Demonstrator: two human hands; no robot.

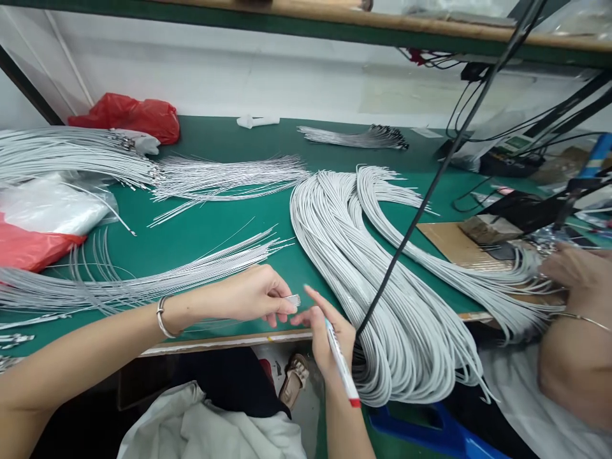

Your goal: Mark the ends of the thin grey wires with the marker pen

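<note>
My left hand (258,294) is closed over the table's front edge, pinching a small clear or silvery piece (293,299) between thumb and fingers. Close to it, my right hand (327,335) has a white pen with a red end (342,366) lodged between thumb and palm, its index finger stretched toward the left hand. Whether the right fingertips touch the small piece, I cannot tell. Behind my left hand lies a bundle of thin grey wires (205,271). A thick looped bundle of pale grey cables (377,287) hangs over the edge beside my right hand.
A co-worker's hand (574,268) is at further cables on the right. A black cord (421,210) slants across the view. More wire bundles (234,175), a red bag (129,118) and cardboard (449,245) lie on the green table (229,223). A shelf (287,22) runs above.
</note>
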